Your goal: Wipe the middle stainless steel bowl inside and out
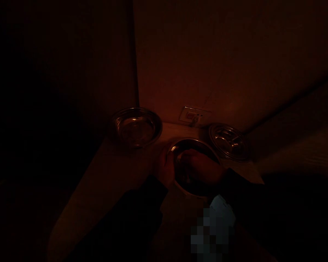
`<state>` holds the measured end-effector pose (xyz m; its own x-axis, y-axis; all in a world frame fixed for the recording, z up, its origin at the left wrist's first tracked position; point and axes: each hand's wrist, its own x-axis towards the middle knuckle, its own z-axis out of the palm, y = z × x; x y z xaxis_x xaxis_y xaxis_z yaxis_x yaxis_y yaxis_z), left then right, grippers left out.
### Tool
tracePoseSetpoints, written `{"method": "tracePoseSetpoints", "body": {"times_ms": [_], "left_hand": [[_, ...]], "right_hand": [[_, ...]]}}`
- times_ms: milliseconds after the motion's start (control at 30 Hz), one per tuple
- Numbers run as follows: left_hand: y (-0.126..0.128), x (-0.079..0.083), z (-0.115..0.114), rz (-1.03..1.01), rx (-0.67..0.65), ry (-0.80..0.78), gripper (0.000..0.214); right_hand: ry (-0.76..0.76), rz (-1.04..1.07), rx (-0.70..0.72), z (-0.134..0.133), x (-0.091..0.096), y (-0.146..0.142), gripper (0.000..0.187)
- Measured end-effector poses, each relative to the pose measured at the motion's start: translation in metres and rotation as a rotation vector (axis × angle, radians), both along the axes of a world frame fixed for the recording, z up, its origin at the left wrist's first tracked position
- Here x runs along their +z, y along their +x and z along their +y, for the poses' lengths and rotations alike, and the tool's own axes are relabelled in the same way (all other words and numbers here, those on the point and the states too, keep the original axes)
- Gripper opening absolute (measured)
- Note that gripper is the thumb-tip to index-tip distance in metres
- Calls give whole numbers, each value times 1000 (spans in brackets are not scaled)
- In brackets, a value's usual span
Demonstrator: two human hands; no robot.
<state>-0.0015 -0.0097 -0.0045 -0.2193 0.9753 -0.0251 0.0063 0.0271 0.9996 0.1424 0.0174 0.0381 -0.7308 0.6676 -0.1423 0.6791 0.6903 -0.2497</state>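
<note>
The scene is very dark. A round metal bowl (pixel 192 141) stands on the table in the middle. At its left rim is my left hand (pixel 165 168), thumb up along the edge and fingers wrapped round the outside. My right hand (pixel 200 165) reaches down inside the bowl from the right, its fingers curled closed. Whatever those fingers hold, and what lies in the bowl, is lost in shadow.
On the table (pixel 98 182), a wide metal dish (pixel 136 142) stands at the back left and a metal plate (pixel 229 142) at the back right. A wall socket (pixel 194 115) with a plug sits just behind. Something pale and blurred (pixel 221 211) shows below my right wrist.
</note>
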Motion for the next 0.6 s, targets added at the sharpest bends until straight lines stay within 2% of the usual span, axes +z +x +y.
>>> {"method": "tracePoseSetpoints", "body": {"times_ms": [133, 300, 433, 600], "left_hand": [[3, 6, -4, 2, 39, -28, 38], [3, 4, -5, 7, 32, -11, 41], [0, 2, -1, -102, 8, -11, 38], [-3, 11, 5, -216, 82, -100, 31]], "right_hand": [[-28, 28, 3, -11, 2, -1, 15], [26, 6, -105, 4, 0, -5, 16], [59, 7, -133, 13, -6, -4, 18], [46, 18, -110, 4, -5, 2, 22]]}}
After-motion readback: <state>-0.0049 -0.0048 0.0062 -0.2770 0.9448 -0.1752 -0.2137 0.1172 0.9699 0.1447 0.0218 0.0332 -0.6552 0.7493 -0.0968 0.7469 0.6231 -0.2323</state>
